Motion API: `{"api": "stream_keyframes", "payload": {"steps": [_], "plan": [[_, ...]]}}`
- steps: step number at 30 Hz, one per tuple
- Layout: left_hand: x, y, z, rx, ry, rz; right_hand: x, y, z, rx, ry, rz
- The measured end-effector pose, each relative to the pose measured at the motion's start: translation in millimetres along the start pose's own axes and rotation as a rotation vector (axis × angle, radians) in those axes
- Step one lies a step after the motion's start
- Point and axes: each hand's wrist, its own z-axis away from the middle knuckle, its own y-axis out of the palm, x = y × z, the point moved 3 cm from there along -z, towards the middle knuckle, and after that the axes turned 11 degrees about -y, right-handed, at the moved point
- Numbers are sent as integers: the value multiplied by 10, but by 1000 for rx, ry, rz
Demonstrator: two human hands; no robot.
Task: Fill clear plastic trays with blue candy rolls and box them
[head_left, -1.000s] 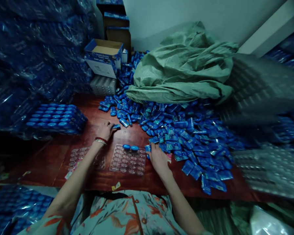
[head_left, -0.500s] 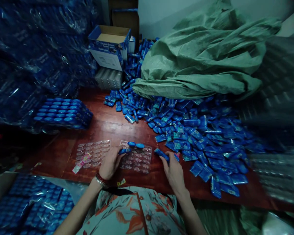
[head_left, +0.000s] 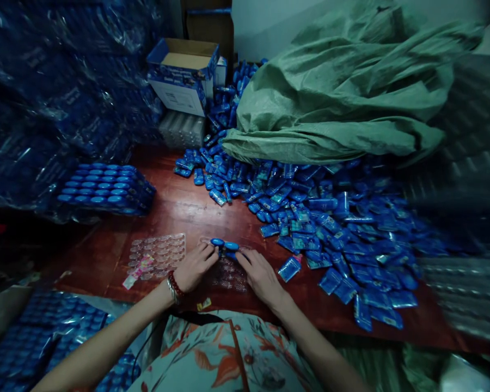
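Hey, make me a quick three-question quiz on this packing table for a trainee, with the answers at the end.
1. True or false: the bracelets are worn on the right.
2. Which clear molded tray does the pink wrapper overlap: A, the left tray; B, the right tray?
3. What color are the packets between the left hand and the right hand?

Key:
1. False; the bracelets are worn on the left.
2. A
3. Blue
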Motion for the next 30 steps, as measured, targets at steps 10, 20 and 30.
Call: {"api": "stream_keyframes", "payload": {"steps": [10,20,30], "plan": [[-34,188,30,-152,16,82,237,-89,-455,327,65,294],[95,426,-285,-332,-61,292,-260,-162,-111,-224,295,169],[582,299,-949,-224,-627,377,-811,-344,71,70,643,391]]}}
